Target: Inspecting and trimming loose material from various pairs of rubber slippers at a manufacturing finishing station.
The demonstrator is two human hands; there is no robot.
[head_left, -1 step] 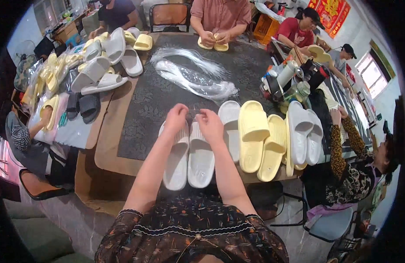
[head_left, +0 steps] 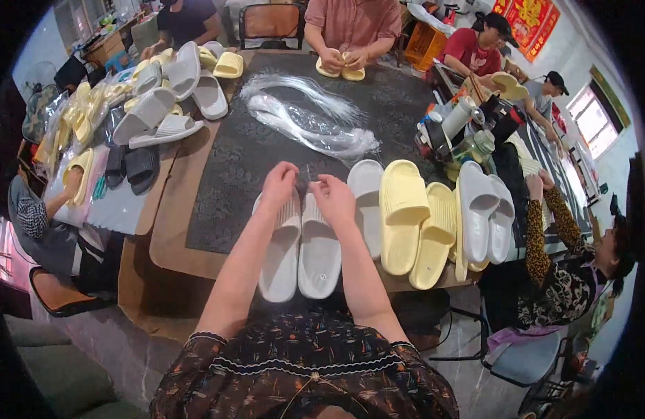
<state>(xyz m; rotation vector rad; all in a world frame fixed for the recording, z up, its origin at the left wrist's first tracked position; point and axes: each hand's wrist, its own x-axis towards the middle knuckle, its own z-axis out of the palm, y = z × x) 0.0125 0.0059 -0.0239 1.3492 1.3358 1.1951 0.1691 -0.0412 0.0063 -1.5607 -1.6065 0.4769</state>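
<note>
A pair of grey slide slippers, the left one [head_left: 278,258] and the right one [head_left: 320,262], lies side by side at the table's near edge, toes pointing away from me. Over the left toe strap, my left hand [head_left: 280,185] has its fingers pinched together. My right hand [head_left: 331,197] is pinched beside it, above the right slipper's strap, its fingertips turned toward the left hand. Between the fingertips shows a faint, thin clear strand [head_left: 308,172]; the fingers partly hide it. Beyond lies a bundle of clear plastic strands [head_left: 301,126] on the dark mat.
Right of my hands stand a grey slipper [head_left: 368,202], yellow slippers [head_left: 404,216] and more grey ones [head_left: 478,209]. Bottles and jars [head_left: 473,146] are behind them. Slippers pile up [head_left: 151,115] at the left. Several people work around the table [head_left: 225,181].
My left hand has shifted very slightly upward, and the clear strand between the fingertips shows a little more. The slippers have hardly moved.
</note>
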